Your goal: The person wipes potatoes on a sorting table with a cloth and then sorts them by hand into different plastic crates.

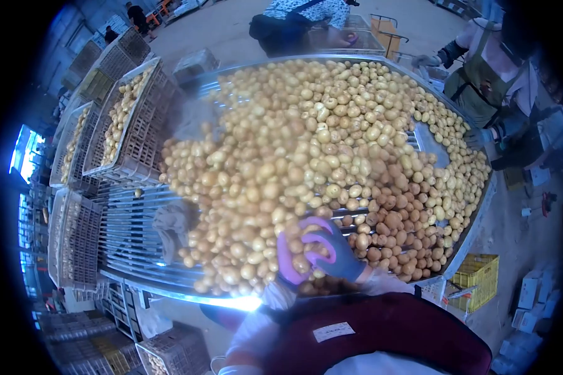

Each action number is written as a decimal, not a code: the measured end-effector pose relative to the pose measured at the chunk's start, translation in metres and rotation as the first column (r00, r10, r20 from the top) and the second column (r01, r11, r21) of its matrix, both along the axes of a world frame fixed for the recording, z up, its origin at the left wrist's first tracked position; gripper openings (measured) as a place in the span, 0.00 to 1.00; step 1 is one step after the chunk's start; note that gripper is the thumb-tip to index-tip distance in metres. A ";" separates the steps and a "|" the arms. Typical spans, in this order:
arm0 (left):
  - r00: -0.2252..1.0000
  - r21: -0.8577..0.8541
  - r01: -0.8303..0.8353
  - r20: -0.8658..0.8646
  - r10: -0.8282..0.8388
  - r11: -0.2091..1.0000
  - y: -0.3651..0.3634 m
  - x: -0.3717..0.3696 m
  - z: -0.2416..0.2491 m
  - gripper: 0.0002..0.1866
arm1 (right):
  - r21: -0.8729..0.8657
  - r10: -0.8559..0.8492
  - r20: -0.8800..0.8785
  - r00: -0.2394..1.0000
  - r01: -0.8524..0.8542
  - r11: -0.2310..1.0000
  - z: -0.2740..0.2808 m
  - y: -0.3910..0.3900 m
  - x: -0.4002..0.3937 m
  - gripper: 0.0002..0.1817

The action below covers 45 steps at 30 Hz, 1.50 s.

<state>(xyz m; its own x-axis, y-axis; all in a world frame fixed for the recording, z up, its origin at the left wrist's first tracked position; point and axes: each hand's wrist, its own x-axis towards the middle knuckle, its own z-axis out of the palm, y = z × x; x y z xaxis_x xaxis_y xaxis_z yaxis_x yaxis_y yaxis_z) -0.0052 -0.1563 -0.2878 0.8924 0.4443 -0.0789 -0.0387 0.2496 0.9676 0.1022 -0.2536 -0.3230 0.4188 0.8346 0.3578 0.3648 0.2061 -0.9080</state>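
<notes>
A large heap of small round yellow potatoes point(281, 144) covers a slatted metal sorting table point(134, 228). At its near edge my left hand point(289, 262), in a purple and grey glove, curves against several potatoes. Beside it my right hand point(336, 250), gloved alike, has its fingers bent round potatoes from the right. Between the two palms lie potatoes point(300, 244), partly covered by the fingers. Darker, browner potatoes point(397, 219) lie just right of my right hand. Bare slats show in a small gap by its fingertips.
Plastic crates of potatoes point(122, 119) stand along the left end. A crumpled grey cloth point(171, 225) lies on the slats. One person point(303, 25) stands across the table, another point(491, 75) at the far right. A yellow crate point(475, 281) stands right of the near edge.
</notes>
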 end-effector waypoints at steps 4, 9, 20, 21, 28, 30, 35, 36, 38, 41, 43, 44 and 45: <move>0.988 0.412 0.106 -0.148 -0.049 0.905 0.008 0.001 0.013 0.24 | -0.004 -0.007 -0.049 0.999 0.007 1.000 -0.009 -0.006 0.001 0.21; 0.991 0.903 -0.003 -0.054 0.122 0.429 0.013 0.013 0.030 0.29 | -0.075 -0.033 -0.048 0.998 0.029 0.997 -0.009 -0.017 0.005 0.25; 0.998 0.682 -0.034 -0.020 0.065 0.730 0.024 0.014 -0.005 0.15 | -0.180 -0.232 0.399 0.887 0.324 0.929 -0.037 0.036 0.082 0.20; 0.995 0.756 -0.035 -0.032 0.091 0.653 0.024 0.013 -0.005 0.12 | -0.198 -0.184 0.678 0.712 0.418 0.887 -0.048 0.039 0.092 0.18; 0.994 0.879 -0.041 -0.012 0.109 0.475 0.040 0.009 0.004 0.17 | -0.083 -0.439 0.641 0.630 0.625 0.776 -0.094 -0.046 0.181 0.09; 0.984 0.467 -0.132 -0.045 0.172 0.874 0.036 -0.007 -0.018 0.22 | -0.049 -0.517 0.735 0.438 0.795 0.604 -0.060 -0.059 0.189 0.08; 0.970 -0.708 -0.180 -0.013 0.241 0.683 0.026 0.000 -0.023 0.27 | -0.152 -0.357 0.656 0.665 0.579 0.801 -0.069 -0.018 0.143 0.13; 0.971 -0.726 -0.174 -0.013 0.240 0.665 0.025 0.000 -0.025 0.27 | -0.228 -0.216 0.697 0.684 0.497 0.838 -0.081 -0.004 0.125 0.15; 0.991 -0.391 -0.085 0.059 0.117 0.917 0.030 0.002 -0.024 0.25 | -0.320 -0.083 0.730 0.679 0.446 0.836 -0.089 0.017 0.098 0.17; 0.999 0.675 -0.009 0.046 -0.030 0.737 0.042 0.034 0.041 0.14 | -0.407 -0.106 0.650 0.753 0.462 0.788 -0.074 0.025 0.087 0.15; 0.993 0.854 -0.081 0.023 0.118 0.515 0.030 0.047 0.050 0.05 | -0.583 0.050 0.576 0.816 0.368 0.724 -0.085 0.010 0.083 0.13; 0.984 0.739 -0.091 -0.036 0.173 0.668 0.026 0.043 0.044 0.05 | -0.623 0.057 0.516 0.855 0.329 0.710 -0.082 0.002 0.079 0.13; 0.972 0.502 -0.133 -0.103 0.212 0.855 0.023 0.042 0.042 0.05 | -0.659 0.066 0.457 0.887 0.287 0.695 -0.080 -0.003 0.079 0.13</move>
<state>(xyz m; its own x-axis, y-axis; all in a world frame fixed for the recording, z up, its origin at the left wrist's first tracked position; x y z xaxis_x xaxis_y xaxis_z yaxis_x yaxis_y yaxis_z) 0.0363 -0.1336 -0.2460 0.7927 0.6063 0.0635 0.1169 -0.2534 0.9603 0.1811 -0.2564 -0.4027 0.4818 0.8643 -0.1445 0.7110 -0.4820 -0.5120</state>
